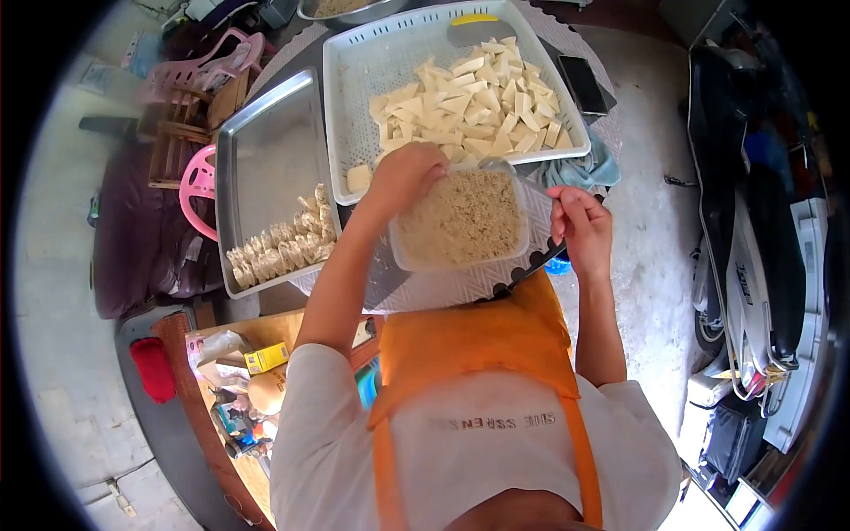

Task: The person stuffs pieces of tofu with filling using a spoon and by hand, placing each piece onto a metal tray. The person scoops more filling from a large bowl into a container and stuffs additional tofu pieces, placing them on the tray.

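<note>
Cream-coloured wedges (478, 102) are heaped in a white perforated tray (354, 106). Just below that tray stands a clear plastic container (465, 259) of tan crumbs (469, 212). My left hand (412, 173) is at the container's upper left edge, fingers bent down; what they hold, if anything, is hidden. On the right, my right hand (580, 221) pinches the end of a spoon handle (536, 186), whose bowl end lies at the container's top edge. Crumb-coated pieces (283, 248) line the lower part of a metal tray (266, 150) at the left.
A yellow-handled scraper (478, 19) lies in the white tray's top. Right of it is a dark phone (583, 86), with a bluish cloth (584, 164) below. A metal bowl (350, 12) stands at the back. Pink chairs (199, 190) are at the left.
</note>
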The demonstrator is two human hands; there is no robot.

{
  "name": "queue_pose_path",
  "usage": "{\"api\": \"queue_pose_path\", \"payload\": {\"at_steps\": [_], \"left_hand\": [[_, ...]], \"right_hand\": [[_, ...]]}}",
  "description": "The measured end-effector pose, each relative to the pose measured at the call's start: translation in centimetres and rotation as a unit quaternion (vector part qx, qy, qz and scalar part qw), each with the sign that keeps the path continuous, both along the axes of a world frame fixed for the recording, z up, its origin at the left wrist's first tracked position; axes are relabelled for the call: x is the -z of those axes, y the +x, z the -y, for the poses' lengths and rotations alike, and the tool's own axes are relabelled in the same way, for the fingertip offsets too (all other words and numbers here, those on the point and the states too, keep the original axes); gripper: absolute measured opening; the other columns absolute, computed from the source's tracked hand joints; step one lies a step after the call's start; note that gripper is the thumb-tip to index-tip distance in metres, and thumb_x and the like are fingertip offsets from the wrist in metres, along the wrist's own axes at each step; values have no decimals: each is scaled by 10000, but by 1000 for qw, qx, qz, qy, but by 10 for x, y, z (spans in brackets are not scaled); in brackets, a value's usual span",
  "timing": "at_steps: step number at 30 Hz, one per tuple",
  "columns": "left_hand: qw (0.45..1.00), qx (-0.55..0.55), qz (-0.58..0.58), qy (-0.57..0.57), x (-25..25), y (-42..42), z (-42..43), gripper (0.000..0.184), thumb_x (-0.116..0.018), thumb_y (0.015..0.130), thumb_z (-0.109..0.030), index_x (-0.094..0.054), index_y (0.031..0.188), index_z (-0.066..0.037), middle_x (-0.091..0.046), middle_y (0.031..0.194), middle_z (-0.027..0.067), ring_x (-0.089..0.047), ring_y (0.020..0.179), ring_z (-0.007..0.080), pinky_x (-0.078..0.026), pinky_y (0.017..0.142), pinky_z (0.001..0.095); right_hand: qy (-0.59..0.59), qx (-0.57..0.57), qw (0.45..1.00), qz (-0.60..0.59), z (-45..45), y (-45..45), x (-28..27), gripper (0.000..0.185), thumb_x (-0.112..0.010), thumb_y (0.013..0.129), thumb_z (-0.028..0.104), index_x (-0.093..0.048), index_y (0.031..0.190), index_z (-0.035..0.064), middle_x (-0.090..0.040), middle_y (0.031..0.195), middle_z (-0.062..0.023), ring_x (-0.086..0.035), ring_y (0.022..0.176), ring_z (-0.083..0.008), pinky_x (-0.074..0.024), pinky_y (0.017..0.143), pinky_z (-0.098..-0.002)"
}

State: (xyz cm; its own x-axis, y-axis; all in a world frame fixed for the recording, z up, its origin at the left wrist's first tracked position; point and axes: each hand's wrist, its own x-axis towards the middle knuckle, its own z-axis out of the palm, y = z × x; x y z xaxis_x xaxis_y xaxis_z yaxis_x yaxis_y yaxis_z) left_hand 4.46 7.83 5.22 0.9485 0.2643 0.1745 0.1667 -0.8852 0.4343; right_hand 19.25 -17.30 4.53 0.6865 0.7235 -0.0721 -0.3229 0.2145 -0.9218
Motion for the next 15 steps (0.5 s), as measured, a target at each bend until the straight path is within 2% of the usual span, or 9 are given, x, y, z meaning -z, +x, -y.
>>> {"api": "queue_pose_path", "payload": {"at_steps": [3,5,7,8,9,11,12,14,15], "left_hand": [[999,5,-24,-25,-2,4,-8,76,-593,792,-141,-621,839,-88,-606,835,77,-576,839,305,-465,714,406],[997,30,-32,-69,1,4,-18,95,-606,780,-140,-632,856,-90,-613,852,88,-577,838,308,-464,721,408],[997,1,10,-73,-3,13,-37,130,-614,772,-140,-636,889,-90,-619,871,106,-577,842,314,-467,733,414],[997,-14,32,-75,-4,20,-47,148,-618,767,-141,-638,905,-90,-622,881,115,-578,844,317,-468,739,417],[995,-33,94,-5,-4,29,-54,145,-611,768,-133,-633,903,-85,-623,883,123,-577,845,324,-469,744,420],[965,-72,215,131,-2,49,-65,139,-596,770,-117,-624,899,-74,-624,887,139,-575,848,340,-472,752,427],[968,-79,194,137,4,57,-72,166,-592,769,-97,-627,930,-74,-625,908,132,-579,839,337,-475,755,417],[973,-96,150,146,20,71,-79,230,-584,769,-57,-632,993,-73,-628,951,118,-587,822,331,-481,761,395],[974,-95,153,134,24,75,-79,217,-580,761,-53,-631,971,-66,-627,932,121,-583,823,335,-477,765,400]], "right_hand": [[-23,-25,999,40,-1,-10,-7,205,-518,935,145,-638,954,-20,-545,669,-1,-479,525,-55,-411,453,-207],[-28,-51,997,58,-1,-15,-12,129,-563,905,90,-638,936,-10,-554,674,-5,-497,535,-56,-429,464,-212],[-33,-77,991,101,-3,-19,-16,87,-590,883,55,-639,923,-4,-563,691,-6,-511,549,-58,-440,481,-209],[-33,-83,993,80,-8,-24,-22,70,-625,842,9,-639,911,10,-572,704,-16,-540,580,-74,-447,507,-206],[-42,-73,980,178,-13,-26,-21,95,-628,831,1,-635,925,14,-577,716,-31,-549,584,-93,-448,513,-211],[-59,-48,927,368,-24,-28,-18,151,-634,809,-17,-629,955,22,-587,740,-61,-566,592,-129,-450,524,-223],[-67,-33,880,470,-30,-30,-22,156,-650,795,40,-620,949,44,-583,766,-88,-586,610,-217,-464,534,-286],[-122,-53,809,573,-36,-33,-29,122,-651,802,100,-618,911,55,-582,780,-82,-585,626,-255,-468,548,-327],[-149,-65,768,620,-38,-33,-31,115,-651,806,130,-616,892,61,-581,786,-79,-584,635,-274,-471,555,-348]]}}
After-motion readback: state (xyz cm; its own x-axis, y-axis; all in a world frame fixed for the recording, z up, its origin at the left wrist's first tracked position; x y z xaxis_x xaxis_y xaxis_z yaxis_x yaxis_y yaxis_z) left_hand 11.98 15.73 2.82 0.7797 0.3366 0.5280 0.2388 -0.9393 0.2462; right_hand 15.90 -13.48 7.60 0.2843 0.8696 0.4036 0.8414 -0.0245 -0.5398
